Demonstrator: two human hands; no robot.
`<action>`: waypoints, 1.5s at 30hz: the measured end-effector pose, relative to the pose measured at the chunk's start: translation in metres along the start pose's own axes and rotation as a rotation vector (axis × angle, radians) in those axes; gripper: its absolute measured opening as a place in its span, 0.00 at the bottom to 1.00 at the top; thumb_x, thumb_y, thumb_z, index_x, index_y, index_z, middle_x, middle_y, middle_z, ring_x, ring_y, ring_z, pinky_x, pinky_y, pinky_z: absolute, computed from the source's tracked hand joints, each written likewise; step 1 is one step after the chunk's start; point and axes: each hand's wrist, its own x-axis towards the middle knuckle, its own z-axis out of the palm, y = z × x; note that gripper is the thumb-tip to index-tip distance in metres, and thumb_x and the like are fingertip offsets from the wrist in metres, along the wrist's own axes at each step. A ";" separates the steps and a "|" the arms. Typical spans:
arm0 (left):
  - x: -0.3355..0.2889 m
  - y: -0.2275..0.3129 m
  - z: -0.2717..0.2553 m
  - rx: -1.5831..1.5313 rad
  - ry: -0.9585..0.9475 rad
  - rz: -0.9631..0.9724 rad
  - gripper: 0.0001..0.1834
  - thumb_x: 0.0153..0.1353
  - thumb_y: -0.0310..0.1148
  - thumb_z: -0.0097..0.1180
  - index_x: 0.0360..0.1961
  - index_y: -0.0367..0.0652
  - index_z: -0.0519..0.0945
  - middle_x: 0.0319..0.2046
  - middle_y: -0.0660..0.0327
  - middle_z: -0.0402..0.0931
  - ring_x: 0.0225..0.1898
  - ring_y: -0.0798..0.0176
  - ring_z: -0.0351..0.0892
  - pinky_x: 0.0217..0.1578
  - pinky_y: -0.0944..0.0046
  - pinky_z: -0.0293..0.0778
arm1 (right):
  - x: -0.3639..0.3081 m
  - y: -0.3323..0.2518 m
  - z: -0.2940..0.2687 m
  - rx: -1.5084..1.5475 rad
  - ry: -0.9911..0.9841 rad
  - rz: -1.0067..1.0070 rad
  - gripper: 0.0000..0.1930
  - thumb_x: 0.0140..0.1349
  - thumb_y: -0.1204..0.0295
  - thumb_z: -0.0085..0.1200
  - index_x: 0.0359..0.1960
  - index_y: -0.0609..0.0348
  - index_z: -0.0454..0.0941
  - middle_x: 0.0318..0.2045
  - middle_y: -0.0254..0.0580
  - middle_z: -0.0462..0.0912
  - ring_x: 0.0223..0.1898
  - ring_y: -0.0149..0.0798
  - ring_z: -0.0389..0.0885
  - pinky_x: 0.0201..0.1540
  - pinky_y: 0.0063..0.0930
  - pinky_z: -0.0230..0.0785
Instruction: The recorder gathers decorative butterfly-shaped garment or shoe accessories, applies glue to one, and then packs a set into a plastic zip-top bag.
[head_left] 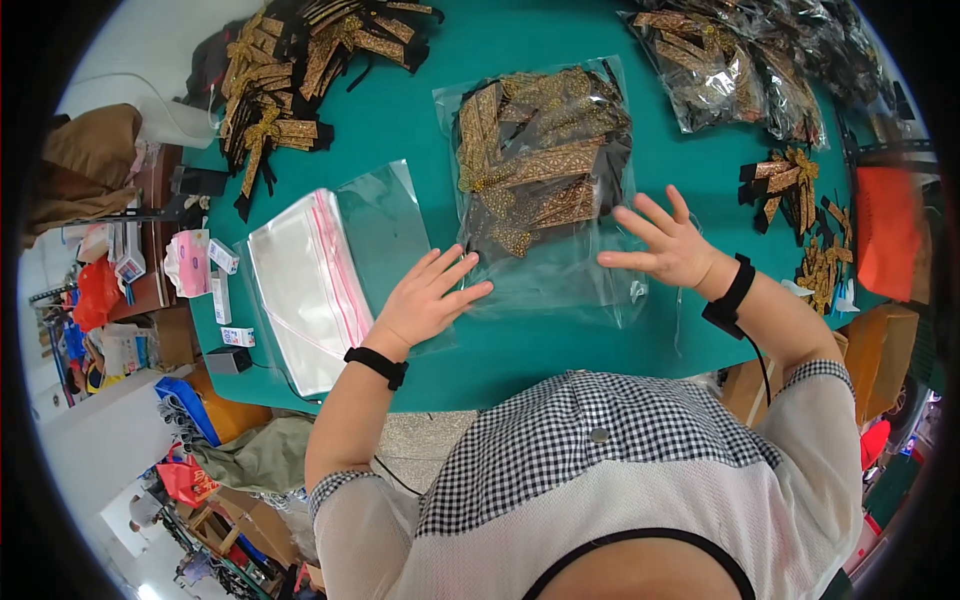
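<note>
In front of me a clear plastic bag [545,280] lies flat on the green table [540,36], its filled part away from me. Inside it are several black-and-gold trim pieces [555,165] with a patterned, glittery surface. My left hand [425,295] is spread at the bag's lower left corner, fingertips at its edge. On the other side my right hand [665,240] has its fingers spread over the bag's right edge. Neither hand grips anything. Left of the bag lies a stack of flat clear bags [300,280] with pink seal strips, a loose clear sheet [385,215] beside it.
Loose black-and-gold trims [265,130] are heaped at the far left. Filled clear bags [710,75] pile up at the far right, with more loose trims [790,185] nearer. Small boxes [222,295] and a dark cube [229,360] line the left edge. An orange-red sheet [885,235] hangs at right.
</note>
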 end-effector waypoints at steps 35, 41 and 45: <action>0.058 -0.014 -0.040 -0.759 0.189 -0.326 0.17 0.62 0.38 0.46 0.47 0.41 0.75 0.47 0.57 0.74 0.54 0.56 0.69 0.58 0.56 0.58 | 0.037 0.063 -0.035 1.022 -0.222 0.449 0.12 0.59 0.67 0.49 0.42 0.57 0.77 0.45 0.41 0.78 0.52 0.44 0.72 0.59 0.44 0.56; 0.140 -0.032 -0.173 -0.881 0.632 -0.321 0.19 0.66 0.39 0.39 0.40 0.34 0.76 0.40 0.53 0.77 0.45 0.64 0.74 0.38 0.70 0.67 | 0.110 0.135 -0.105 1.259 0.387 0.464 0.20 0.66 0.65 0.34 0.44 0.70 0.73 0.41 0.51 0.78 0.45 0.42 0.76 0.52 0.33 0.63; 0.148 -0.009 -0.208 -0.911 0.707 -0.020 0.20 0.67 0.38 0.36 0.46 0.35 0.75 0.40 0.56 0.77 0.43 0.63 0.74 0.48 0.65 0.66 | 0.120 0.136 -0.160 1.459 0.367 0.375 0.19 0.66 0.64 0.36 0.44 0.69 0.73 0.34 0.50 0.80 0.42 0.41 0.78 0.48 0.33 0.66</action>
